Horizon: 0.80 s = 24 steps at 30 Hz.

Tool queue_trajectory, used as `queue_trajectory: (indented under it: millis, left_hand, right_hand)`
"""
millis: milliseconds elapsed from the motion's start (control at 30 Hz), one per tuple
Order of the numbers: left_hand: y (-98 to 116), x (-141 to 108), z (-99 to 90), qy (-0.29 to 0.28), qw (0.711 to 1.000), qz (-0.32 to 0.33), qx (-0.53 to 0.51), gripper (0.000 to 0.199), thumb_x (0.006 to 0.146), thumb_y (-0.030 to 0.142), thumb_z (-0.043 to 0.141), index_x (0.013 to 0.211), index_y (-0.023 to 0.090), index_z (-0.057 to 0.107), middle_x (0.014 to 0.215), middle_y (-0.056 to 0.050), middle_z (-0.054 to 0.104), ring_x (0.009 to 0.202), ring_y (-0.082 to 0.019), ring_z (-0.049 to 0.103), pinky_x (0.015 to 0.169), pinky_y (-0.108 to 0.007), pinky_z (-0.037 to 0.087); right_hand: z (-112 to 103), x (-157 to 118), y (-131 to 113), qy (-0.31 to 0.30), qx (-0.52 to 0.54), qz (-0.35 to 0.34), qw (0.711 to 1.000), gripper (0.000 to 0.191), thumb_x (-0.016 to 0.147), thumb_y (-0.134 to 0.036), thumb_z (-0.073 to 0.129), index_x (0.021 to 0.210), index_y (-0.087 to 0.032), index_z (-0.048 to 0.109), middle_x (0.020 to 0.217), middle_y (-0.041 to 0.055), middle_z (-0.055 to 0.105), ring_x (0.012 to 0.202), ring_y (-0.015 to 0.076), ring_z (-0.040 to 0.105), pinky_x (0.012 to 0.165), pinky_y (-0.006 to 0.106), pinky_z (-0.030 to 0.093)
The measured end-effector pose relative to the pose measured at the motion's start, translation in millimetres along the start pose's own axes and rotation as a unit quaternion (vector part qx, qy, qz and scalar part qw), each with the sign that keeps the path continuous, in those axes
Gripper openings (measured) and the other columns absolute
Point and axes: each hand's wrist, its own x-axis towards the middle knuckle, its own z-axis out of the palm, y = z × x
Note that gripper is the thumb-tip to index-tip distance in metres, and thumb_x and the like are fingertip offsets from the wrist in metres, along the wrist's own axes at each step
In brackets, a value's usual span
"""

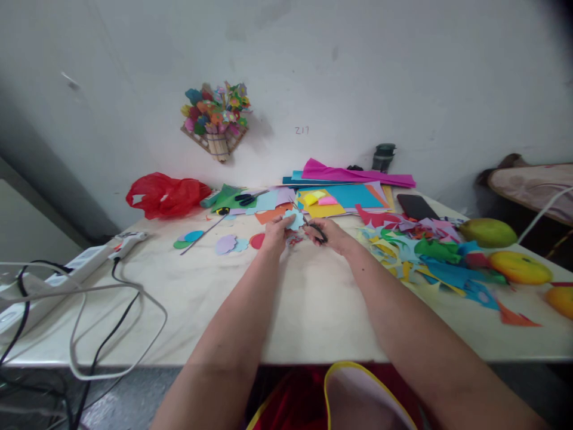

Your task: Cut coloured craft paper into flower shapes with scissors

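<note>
Between the fingers of my left hand [276, 230] is a light blue paper flower cutout [293, 219] with a scalloped edge. My right hand [332, 233] is closed around black-handled scissors [320, 232], whose blades lie close to the paper's right edge; whether they touch it I cannot tell. Small red scraps lie on the table beneath the hands. Left of my left hand are a red paper circle [257, 240] and a lilac scalloped cutout [225, 243] overlapping a light blue one. Farther left, a blue circle [194, 236] overlaps a green one.
Coloured paper scraps [441, 251] and several mangoes [519, 267] cover the right side, near a dark phone [416, 206]. Paper sheets [349, 196], a second pair of scissors [250, 197] and a red plastic bag [168, 196] lie at the back. Power strips [85, 263] and cables occupy the left.
</note>
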Motion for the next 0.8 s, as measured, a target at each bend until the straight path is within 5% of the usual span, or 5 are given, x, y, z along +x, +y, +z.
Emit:
queue_trajectory:
  millis: [800]
  left_hand:
    - [1.3,0.2,-3.7,-0.026,1.000,0.000,0.001,0.031,0.048,0.024,0.085,0.065,0.014,0.060,0.062,-0.002,0.064,0.055,-0.012,0.060,0.056,-0.025,0.048]
  right_hand:
    - [-0.8,-3.3,-3.2,-0.009,-0.011,0.010,1.000,0.026,0.063,-0.036,0.071,0.066,-0.018,0.053,0.050,-0.0035,0.053,0.041,0.0087,0.044,0.042,0.023,0.031]
